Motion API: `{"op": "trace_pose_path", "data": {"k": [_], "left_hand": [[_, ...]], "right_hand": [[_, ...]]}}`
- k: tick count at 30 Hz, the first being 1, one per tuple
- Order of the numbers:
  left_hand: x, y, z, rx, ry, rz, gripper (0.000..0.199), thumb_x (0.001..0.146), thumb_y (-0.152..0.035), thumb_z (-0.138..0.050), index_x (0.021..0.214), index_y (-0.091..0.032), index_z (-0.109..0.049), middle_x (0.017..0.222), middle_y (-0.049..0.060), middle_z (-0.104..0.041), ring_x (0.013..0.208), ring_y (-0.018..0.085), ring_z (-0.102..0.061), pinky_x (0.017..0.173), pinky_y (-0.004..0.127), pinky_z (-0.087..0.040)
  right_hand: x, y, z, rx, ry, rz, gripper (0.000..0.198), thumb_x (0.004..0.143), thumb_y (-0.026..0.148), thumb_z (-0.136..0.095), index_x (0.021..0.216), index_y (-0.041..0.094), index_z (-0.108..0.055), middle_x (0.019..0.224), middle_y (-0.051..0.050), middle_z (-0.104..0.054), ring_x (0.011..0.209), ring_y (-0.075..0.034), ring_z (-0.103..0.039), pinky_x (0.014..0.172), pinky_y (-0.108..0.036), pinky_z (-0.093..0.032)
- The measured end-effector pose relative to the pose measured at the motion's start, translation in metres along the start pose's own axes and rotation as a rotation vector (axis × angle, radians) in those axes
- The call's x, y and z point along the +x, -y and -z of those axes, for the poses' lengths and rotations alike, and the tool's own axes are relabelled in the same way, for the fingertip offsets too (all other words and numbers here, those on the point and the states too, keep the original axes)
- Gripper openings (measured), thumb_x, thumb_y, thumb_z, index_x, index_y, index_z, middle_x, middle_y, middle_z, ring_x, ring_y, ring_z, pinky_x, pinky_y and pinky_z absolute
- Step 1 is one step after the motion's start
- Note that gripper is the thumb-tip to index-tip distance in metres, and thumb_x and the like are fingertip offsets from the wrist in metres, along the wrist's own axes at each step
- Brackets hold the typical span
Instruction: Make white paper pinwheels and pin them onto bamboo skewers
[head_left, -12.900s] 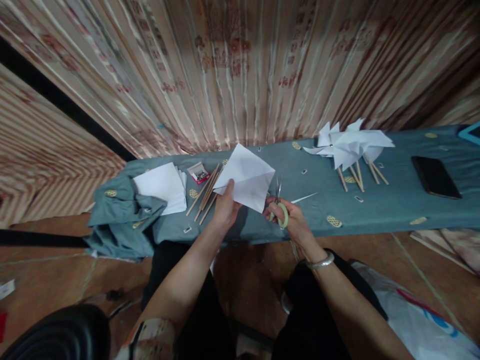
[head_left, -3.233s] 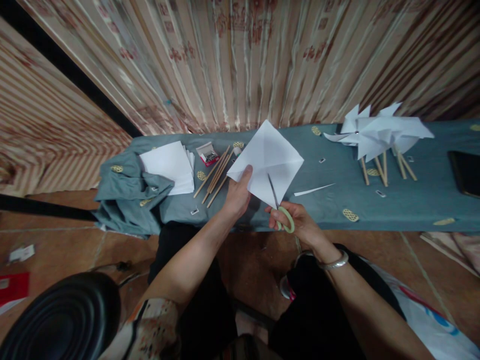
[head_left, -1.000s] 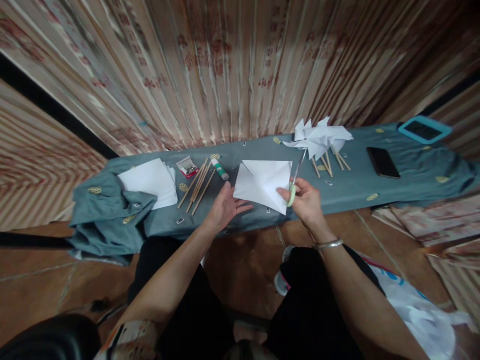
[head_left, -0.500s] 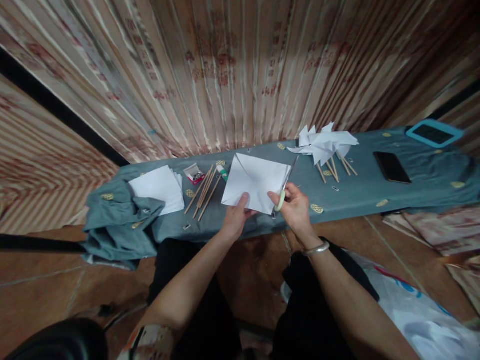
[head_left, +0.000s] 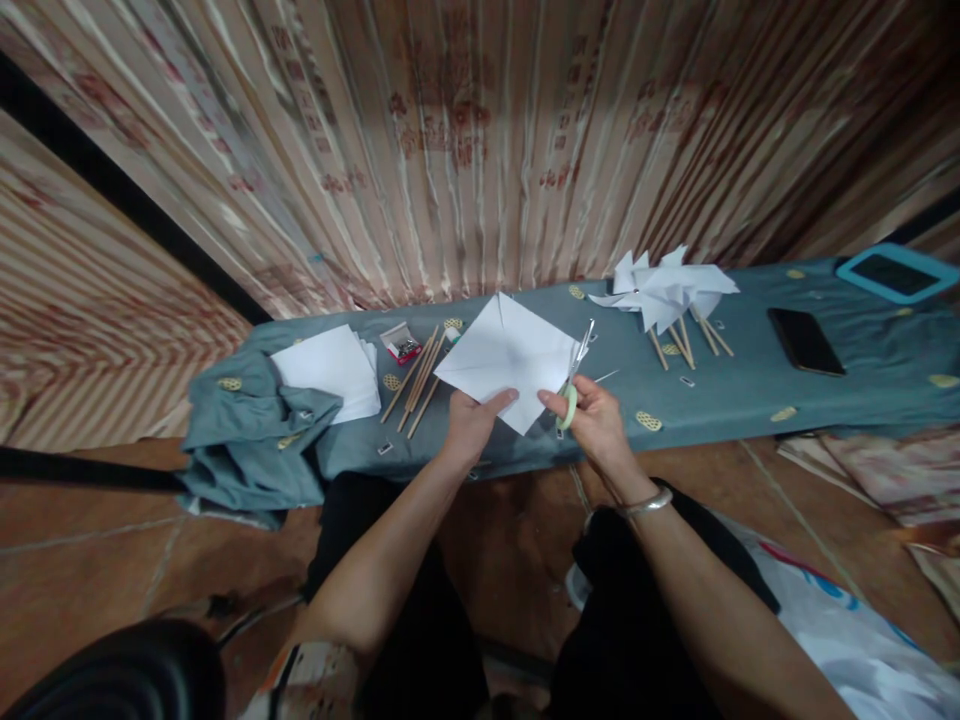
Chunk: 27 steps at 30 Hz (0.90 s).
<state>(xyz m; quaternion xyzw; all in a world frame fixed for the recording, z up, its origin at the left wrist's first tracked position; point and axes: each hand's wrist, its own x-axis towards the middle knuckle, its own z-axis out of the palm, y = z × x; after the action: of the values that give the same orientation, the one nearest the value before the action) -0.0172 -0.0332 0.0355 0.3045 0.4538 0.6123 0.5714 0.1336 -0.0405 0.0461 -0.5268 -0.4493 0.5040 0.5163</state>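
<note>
A square sheet of white paper [head_left: 504, 348] with fold lines and slits is pinched in my left hand [head_left: 472, 428], the thumb lying on top near its lower edge. My right hand [head_left: 595, 418] is closed on scissors with pale green handles [head_left: 568, 406]. Their blades point away from me beside the paper's right corner, and they look partly apart. The right thumb reaches the paper's lower right edge. To the left of the paper lie several wooden sticks [head_left: 421, 375] and a small red-and-white box of pins [head_left: 402, 346]. A glue stick [head_left: 452, 338] is mostly hidden behind the paper.
A stack of white paper [head_left: 330, 375] lies at the left of the cloth-covered bench [head_left: 712, 400]. Several paper pinwheels on sticks [head_left: 671, 290] lie to the right, then a black phone [head_left: 805, 341] and a blue-framed tablet [head_left: 896, 273]. A patterned curtain [head_left: 480, 150] hangs behind.
The paper has turned in my hands, so that a corner now points toward me. The scissors have shifted to the paper's right corner. The view has moved slightly left.
</note>
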Motion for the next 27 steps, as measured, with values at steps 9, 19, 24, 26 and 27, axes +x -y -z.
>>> {"op": "trace_pose_path", "data": {"k": [9, 19, 24, 26, 27], "left_hand": [[0.029, -0.013, 0.011, -0.119, -0.069, -0.125, 0.034, 0.048, -0.023, -0.086, 0.077, -0.015, -0.07, 0.078, 0.002, -0.072, 0.073, 0.016, -0.065, 0.079, 0.031, -0.049], [0.034, -0.008, 0.008, -0.142, -0.046, -0.151, 0.028, 0.05, -0.021, -0.084, 0.073, -0.015, -0.07, 0.077, 0.002, -0.072, 0.071, 0.016, -0.064, 0.078, 0.03, -0.05], [0.034, -0.004, 0.006, -0.096, -0.065, -0.17, 0.03, 0.05, -0.022, -0.084, 0.076, -0.014, -0.071, 0.076, 0.002, -0.073, 0.068, 0.015, -0.064, 0.074, 0.029, -0.05], [0.035, -0.002, 0.006, -0.08, -0.073, -0.17, 0.031, 0.05, -0.024, -0.084, 0.076, -0.014, -0.071, 0.076, 0.003, -0.073, 0.068, 0.015, -0.064, 0.073, 0.029, -0.05], [0.035, -0.001, 0.006, -0.074, -0.078, -0.172, 0.032, 0.05, -0.025, -0.084, 0.076, -0.014, -0.071, 0.075, 0.003, -0.073, 0.068, 0.015, -0.064, 0.073, 0.029, -0.051]], "right_hand": [[-0.022, -0.001, -0.011, -0.087, 0.251, -0.137, 0.054, 0.064, 0.066, -0.073, 0.09, 0.019, -0.063, 0.072, -0.002, -0.068, 0.064, -0.014, -0.059, 0.061, -0.027, -0.046], [-0.034, -0.012, -0.023, -0.166, 0.549, -0.251, 0.059, 0.066, 0.074, -0.066, 0.086, 0.018, -0.065, 0.072, -0.004, -0.069, 0.063, -0.014, -0.06, 0.058, -0.026, -0.046], [-0.032, -0.01, -0.023, -0.164, 0.55, -0.25, 0.059, 0.067, 0.074, -0.065, 0.084, 0.018, -0.065, 0.067, -0.003, -0.068, 0.059, -0.013, -0.058, 0.054, -0.025, -0.043], [-0.032, -0.01, -0.022, -0.157, 0.562, -0.24, 0.056, 0.069, 0.072, -0.065, 0.082, 0.018, -0.065, 0.066, -0.003, -0.068, 0.059, -0.013, -0.057, 0.054, -0.025, -0.042], [-0.032, -0.01, -0.022, -0.153, 0.565, -0.234, 0.055, 0.07, 0.071, -0.065, 0.082, 0.018, -0.066, 0.066, -0.003, -0.068, 0.059, -0.013, -0.057, 0.054, -0.025, -0.042]]}}
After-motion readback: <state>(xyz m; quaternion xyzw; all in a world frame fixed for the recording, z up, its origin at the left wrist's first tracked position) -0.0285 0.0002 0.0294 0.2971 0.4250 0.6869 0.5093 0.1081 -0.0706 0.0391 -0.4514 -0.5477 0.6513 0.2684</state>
